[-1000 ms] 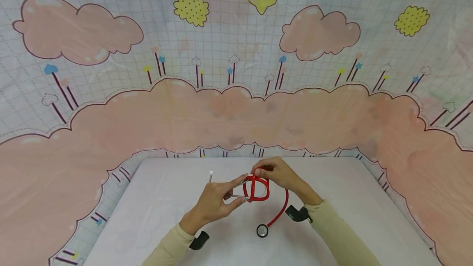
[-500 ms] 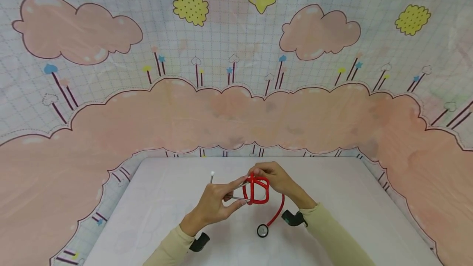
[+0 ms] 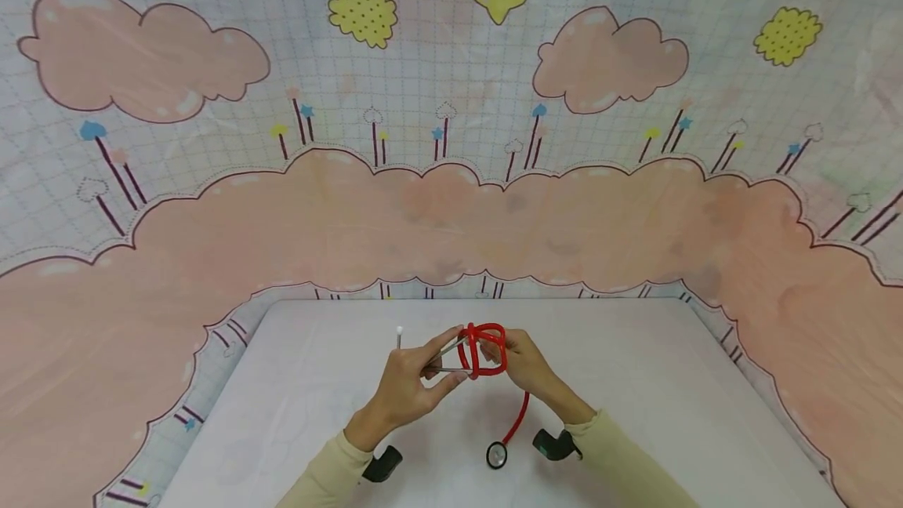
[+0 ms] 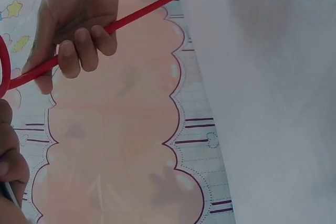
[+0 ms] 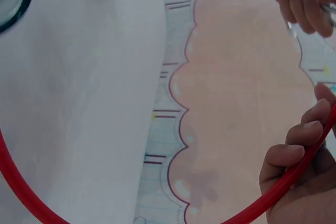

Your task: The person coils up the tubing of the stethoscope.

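A stethoscope hangs between my two hands, its red tubing [image 3: 474, 351] wound in loops around the metal ear tubes [image 3: 451, 370]. My left hand [image 3: 405, 386] holds the ear tubes from the left, with forefinger and thumb spread along them. One white ear tip [image 3: 399, 331] sticks up behind that hand. My right hand [image 3: 531, 371] is at the right side of the loops, some fingertips behind them. In the right wrist view, the right hand's fingers [image 5: 304, 132] curl round the tubing. The round chest piece [image 3: 497, 455] dangles below on the free tube end.
A white table [image 3: 310, 335] lies under the hands. Behind it hangs a printed cloth [image 3: 423, 218] with clouds and stars. A black wrist camera [image 3: 383, 464] sits at the left wrist and another black camera [image 3: 553, 445] at the right.
My right hand has moved down from the top of the red loops to their right side, fingers passing behind. The loops have shifted slightly up and left; the chest piece hangs a bit lower.
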Motion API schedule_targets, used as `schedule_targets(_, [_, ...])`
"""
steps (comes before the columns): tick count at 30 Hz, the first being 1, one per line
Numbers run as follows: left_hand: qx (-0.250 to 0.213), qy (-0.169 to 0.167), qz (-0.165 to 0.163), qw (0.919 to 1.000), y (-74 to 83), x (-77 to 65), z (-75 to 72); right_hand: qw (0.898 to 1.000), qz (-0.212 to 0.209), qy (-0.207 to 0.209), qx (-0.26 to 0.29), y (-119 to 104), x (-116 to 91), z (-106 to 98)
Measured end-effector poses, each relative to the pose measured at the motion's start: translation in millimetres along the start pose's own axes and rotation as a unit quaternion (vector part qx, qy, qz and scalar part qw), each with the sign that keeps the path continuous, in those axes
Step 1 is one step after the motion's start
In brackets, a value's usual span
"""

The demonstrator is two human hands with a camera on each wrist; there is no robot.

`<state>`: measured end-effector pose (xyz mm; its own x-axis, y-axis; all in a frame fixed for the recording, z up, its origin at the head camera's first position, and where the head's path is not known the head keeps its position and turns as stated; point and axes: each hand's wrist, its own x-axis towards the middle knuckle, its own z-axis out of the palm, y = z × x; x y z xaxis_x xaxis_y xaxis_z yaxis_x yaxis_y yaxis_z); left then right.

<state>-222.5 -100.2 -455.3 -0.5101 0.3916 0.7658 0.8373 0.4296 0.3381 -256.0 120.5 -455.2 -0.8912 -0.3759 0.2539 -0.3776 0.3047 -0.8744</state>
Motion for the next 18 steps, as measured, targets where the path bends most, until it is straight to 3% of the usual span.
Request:
schedule_targets(4, [-0.007,0.014,-0.021,0.9997,-2.5,-0.9,-0.2,1.000,0.028,0.013,0.000,-0.2,-2.1,6.3])
schedule_targets(9, [-0.015,0.019,-0.041,0.9989,-3.2,-1.6,-2.6,0.999,0.046,0.000,0.000,-8.5,-8.5,8.1])
schedule_targets(13, [-0.010,0.024,-0.052,0.9983,-3.2,-2.3,-2.7,0.999,0.032,-0.010,0.007,-3.5,-10.4,10.2])
schedule_targets(15, [-0.008,0.034,-0.060,0.9976,-4.4,-2.4,-2.1,1.000,0.025,-0.011,0.012,7.2,-8.9,12.8])
schedule_targets(18, [-0.004,0.056,-0.069,0.9960,-7.2,-1.7,-1.4,1.000,0.009,-0.019,0.007,5.4,-10.9,14.3])
